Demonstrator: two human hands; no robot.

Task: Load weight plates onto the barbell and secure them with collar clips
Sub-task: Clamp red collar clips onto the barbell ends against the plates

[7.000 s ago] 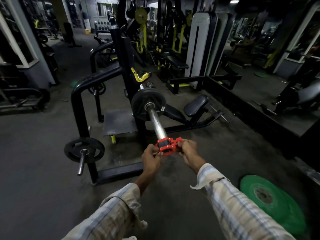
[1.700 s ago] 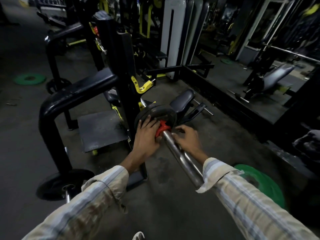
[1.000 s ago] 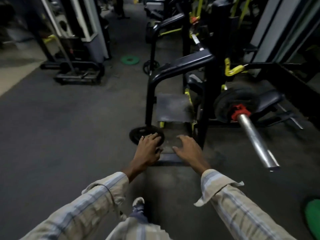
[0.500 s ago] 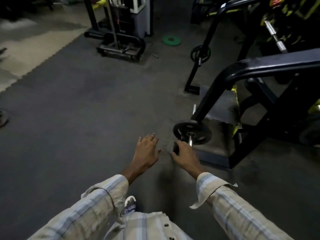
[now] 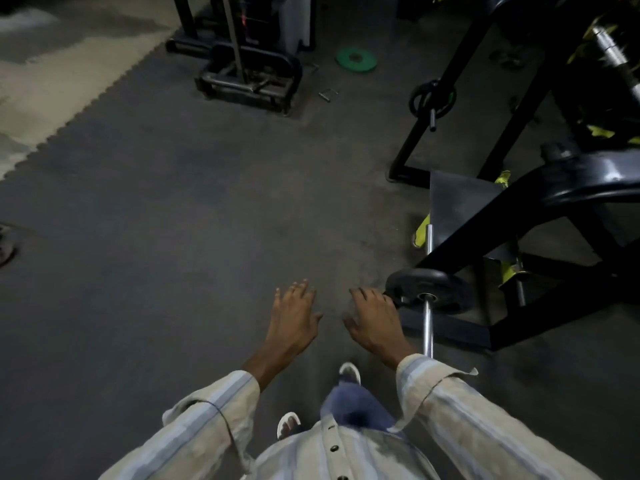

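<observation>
My left hand (image 5: 294, 315) and my right hand (image 5: 374, 318) hang out in front of me above the dark floor mat, fingers spread, holding nothing. Just right of my right hand a small black weight plate (image 5: 431, 289) sits on a low storage peg (image 5: 428, 327) of the black rack (image 5: 519, 209). Part of the barbell's chrome sleeve (image 5: 616, 53) shows at the top right edge. A second black plate (image 5: 431, 98) hangs on a far peg of the rack. The red collar clip and the loaded plate are out of view.
A green plate (image 5: 356, 59) lies flat on the floor at the back. A black machine base (image 5: 247, 77) stands behind the mat at top centre. A metal clip (image 5: 327, 95) lies on the floor near it. My feet show below my hands.
I have turned left and looked down: the barbell end with its red collar clip has left the view. Both hands came off the clip and now hang empty near the low plate.
</observation>
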